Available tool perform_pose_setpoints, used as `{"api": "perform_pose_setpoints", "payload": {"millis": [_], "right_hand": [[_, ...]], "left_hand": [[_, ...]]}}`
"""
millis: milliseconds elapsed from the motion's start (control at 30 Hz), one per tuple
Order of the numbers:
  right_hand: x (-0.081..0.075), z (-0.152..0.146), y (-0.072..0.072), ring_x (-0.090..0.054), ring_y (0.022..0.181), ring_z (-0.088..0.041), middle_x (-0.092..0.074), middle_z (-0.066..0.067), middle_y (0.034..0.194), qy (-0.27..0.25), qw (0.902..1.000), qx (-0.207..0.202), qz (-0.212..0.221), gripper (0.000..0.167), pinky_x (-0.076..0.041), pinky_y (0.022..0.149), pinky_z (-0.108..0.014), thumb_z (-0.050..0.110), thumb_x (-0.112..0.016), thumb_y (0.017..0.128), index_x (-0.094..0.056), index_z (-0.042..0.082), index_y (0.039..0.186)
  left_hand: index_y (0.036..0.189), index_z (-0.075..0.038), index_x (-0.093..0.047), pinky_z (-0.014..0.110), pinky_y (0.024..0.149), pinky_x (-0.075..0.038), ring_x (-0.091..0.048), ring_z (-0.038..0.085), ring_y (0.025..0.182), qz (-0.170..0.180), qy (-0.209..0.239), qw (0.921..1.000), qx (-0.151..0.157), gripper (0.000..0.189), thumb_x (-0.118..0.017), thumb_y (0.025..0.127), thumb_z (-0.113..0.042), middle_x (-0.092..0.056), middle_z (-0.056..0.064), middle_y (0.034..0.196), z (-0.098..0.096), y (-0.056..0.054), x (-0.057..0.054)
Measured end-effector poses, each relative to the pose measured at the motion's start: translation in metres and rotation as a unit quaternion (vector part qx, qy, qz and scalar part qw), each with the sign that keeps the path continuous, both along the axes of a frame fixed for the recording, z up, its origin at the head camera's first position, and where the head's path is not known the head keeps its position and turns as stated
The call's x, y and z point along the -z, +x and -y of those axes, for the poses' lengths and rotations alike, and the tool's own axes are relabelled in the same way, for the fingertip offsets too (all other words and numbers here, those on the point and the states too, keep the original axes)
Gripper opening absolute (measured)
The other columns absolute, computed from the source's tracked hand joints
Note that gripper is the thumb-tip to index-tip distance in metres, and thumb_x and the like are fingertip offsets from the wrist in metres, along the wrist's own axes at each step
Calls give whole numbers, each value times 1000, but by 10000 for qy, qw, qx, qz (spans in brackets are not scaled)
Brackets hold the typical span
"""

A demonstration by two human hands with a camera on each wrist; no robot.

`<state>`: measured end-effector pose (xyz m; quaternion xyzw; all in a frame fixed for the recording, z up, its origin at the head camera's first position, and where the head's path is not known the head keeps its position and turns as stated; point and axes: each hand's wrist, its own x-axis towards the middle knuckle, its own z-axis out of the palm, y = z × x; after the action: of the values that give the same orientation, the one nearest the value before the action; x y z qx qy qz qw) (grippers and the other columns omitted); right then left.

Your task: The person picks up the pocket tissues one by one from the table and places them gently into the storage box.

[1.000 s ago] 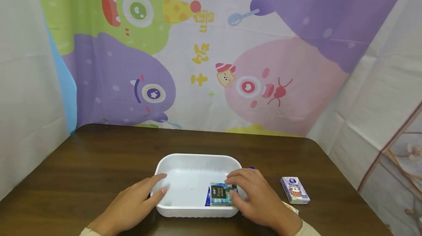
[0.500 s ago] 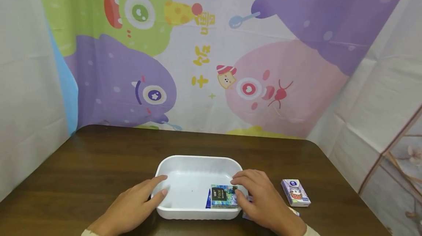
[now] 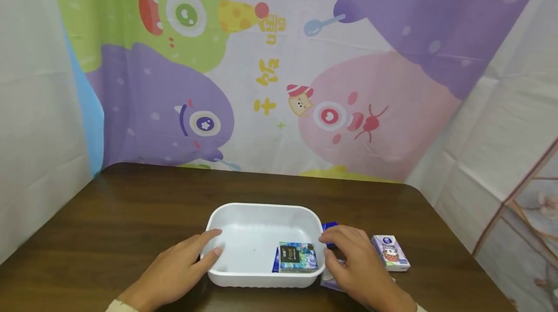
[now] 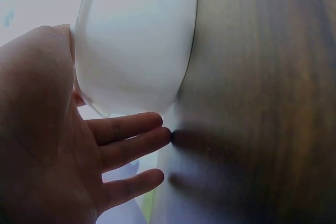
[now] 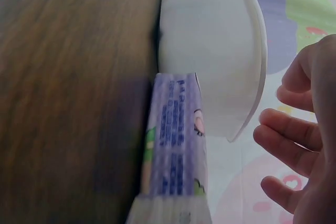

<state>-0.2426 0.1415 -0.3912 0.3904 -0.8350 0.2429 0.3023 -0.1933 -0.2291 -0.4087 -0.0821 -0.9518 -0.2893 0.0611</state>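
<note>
A white plastic basin (image 3: 266, 281) stands on the table, a box-shaped pack printed "Face" (image 3: 298, 256) in its near right corner. Part of a blue item (image 3: 275, 261) shows beside that pack. My left hand (image 3: 178, 263) rests at the basin's left rim, thumb and forefinger over the edge. Its other fingers (image 4: 131, 148) are extended below the wall in the left wrist view. My right hand (image 3: 357, 263) is just right of the basin with relaxed, parted fingers, holding nothing. Beneath it lies a purple printed pack (image 5: 176, 135), partly hidden in the head view.
A small lilac tissue pack (image 3: 390, 253) with a cartoon animal lies farther right on the brown table (image 3: 152, 195). A blue packet (image 3: 330, 227) shows behind my right hand. A cartoon-printed curtain (image 3: 270, 147) hangs along the table's far edge.
My right hand has drawn back to the right, from over the printed pack and the basin's right rim to outside it. The left hand and the pack stay in place.
</note>
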Motion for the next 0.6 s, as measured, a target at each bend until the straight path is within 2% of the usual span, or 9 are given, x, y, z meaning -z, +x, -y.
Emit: {"api": "perform_pose_setpoints", "payload": {"millis": [133,367,600], "right_hand": [[2,-7,3,-61,107,-12,-66,11,110,133,9989,354,265,22,-41,93,-39,9,-74,82,-72,18,102],[2,-16,7,-62,105,-9,-64,16,108,452,9940,838,545,23,-49,88,-42,14,-79,79,-71,20,100],[-1,-16,11,-60,113,-14,-64,13,114,993,9751,1328,1475,25,-47,95,-50,24,-79,84,-73,22,108]], "left_hand": [[144,-26,-56,58,100,-44,-54,29,128,-27,9,10000,75,53,-48,102,-57,-59,4,139,-1,-1,-1],[143,-24,-57,56,99,-45,-56,28,126,-301,-81,9995,94,51,-48,102,-55,-60,4,137,-1,-2,-2],[143,-24,-57,57,99,-45,-55,28,128,-175,-51,9998,60,53,-47,102,-57,-60,3,138,0,0,-1]]}}
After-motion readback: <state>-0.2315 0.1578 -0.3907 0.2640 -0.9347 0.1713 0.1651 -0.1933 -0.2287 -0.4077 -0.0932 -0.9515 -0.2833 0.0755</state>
